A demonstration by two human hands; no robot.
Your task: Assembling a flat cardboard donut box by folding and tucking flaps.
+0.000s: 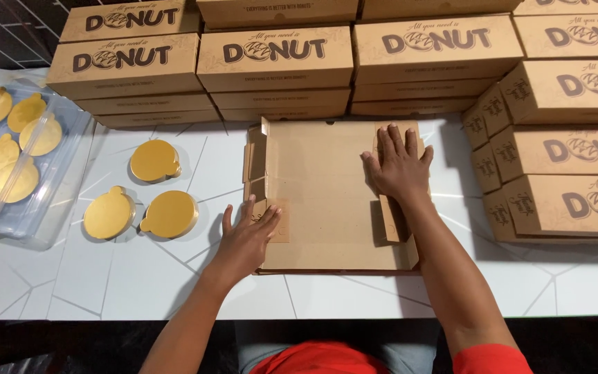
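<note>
1. White worktop (pixel 140 277) with thin grey crack-like lines fills the lower half of the frame; a person in a red top leans over it from the bottom edge.
2. At centre lies a flat, unfolded brown cardboard box blank (pixel 327 201), printed side down, its long axis running from the near edge toward the top of the frame.
3. Right hand (pixel 399 166) presses flat, fingers spread, on the blank's upper right side flap (pixel 390 218), which is folded inward; the grip is open-palmed, clasping nothing.
4. Left hand (pixel 247 239) rests on the blank's lower left edge, fingers extended over a small folded tab (pixel 275 220); this grip too is open, not closed round anything.
5. Both hands touch the blank, one at each side, so the sheet lies between them; the right reaches farther up the frame.
6. Stacked brown donut boxes (pixel 275 59) with dark lettering line the top of the frame, and more stand on end in a pile (pixel 555 152) at right.
7. Three round gold cake boards (pixel 153 161) with small tabs lie left of the blank, well apart from the left hand.
8. At far left, a clear plastic bin (pixel 64 187) holds more gold discs.
</note>
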